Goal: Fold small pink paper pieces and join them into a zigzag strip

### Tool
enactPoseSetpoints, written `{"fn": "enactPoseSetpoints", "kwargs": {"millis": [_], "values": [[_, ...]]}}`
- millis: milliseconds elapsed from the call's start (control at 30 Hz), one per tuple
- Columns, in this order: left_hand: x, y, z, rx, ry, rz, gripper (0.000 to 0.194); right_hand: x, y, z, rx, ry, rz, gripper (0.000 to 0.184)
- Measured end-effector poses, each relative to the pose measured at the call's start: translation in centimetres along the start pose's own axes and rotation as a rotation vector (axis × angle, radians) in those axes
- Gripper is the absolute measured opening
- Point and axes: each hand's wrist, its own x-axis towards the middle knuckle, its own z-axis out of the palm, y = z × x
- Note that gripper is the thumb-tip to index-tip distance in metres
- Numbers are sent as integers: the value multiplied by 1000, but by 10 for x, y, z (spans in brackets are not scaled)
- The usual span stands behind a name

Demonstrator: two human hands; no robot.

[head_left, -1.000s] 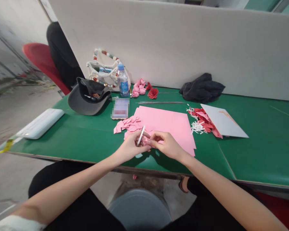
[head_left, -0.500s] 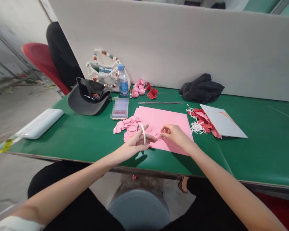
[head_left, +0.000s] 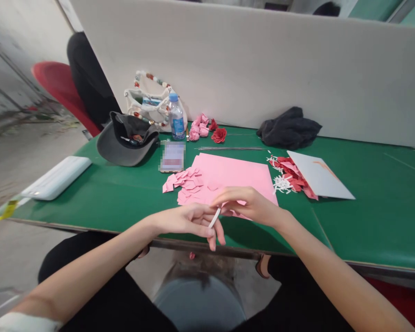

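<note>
My left hand [head_left: 198,220], palm partly up, holds a thin white ring that looks like a narrow roll of tape [head_left: 214,217], seen edge-on between thumb and fingers. My right hand [head_left: 247,203] reaches over from the right with bent fingers, its fingertips closed at the upper edge of the roll; what they pinch there is partly hidden. Both hands are above the near edge of a pink paper sheet [head_left: 237,170]. Cut pink paper pieces [head_left: 190,182] lie in a pile at the sheet's left, just beyond my left hand.
Behind the sheet are thin wires [head_left: 231,148], a phone [head_left: 173,157], a water bottle [head_left: 177,117], pink paper flowers [head_left: 199,127] and a red one [head_left: 219,135]. Red and white scraps [head_left: 290,175] lie by a white board [head_left: 320,175]. A cap [head_left: 124,143] sits left; a grey bucket [head_left: 198,304] stands below.
My left hand has moved down toward the table edge and turned, so the tape roll now shows edge-on. My right hand has moved left and down to meet it.
</note>
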Motion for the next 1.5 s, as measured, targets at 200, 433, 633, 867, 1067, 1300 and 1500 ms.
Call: {"fn": "enactPoseSetpoints", "kwargs": {"millis": [200,433,633,867,1067,1300,1500], "values": [[-3,6,-3,108,-70,21,46,0,-7,0,-4,48,6,11],[-3,7,0,156,90,68,39,0,-9,2,-112,235,-11,15],[4,-1,-2,217,287,157,36,-1,-10,20,-397,461,-137,26],[9,-5,-1,301,422,216,32,-5,-6,36,-565,475,-211,36],[9,-5,0,370,503,189,31,1,-7,40,-404,579,-47,21],[10,-5,1,433,528,166,32,2,-7,41,-363,574,5,23],[10,-6,3,466,541,157,32,2,-7,41,-310,614,38,19]]}}
